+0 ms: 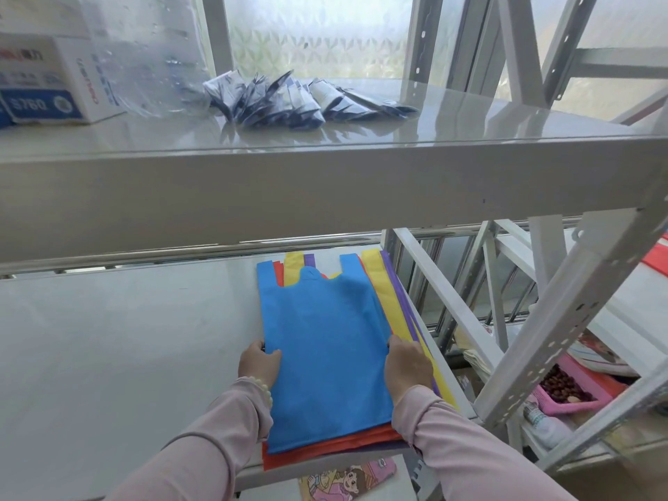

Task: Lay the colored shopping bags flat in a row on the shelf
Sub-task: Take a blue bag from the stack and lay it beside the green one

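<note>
Left hand: my grip pinches the left edge of the top bag, thumb on the cloth, fingers tucked beneath. Right hand: my grip lies closed over the right edge of the same bag; what the fingertips do underneath I cannot tell.

Item held: blue non-woven vest-style shopping bag, flat, handles pointing away from me, uppermost of a stack.

Beneath it: red bag, yellow bag, purple bag, edges fanned out, all at the right end of the glossy grey lower shelf.

Step, as I judge it: the stack is not yet dealt out; no row exists. Next move calls for lifting the blue bag alone and carrying it left onto the open shelf without dragging the others.
</note>
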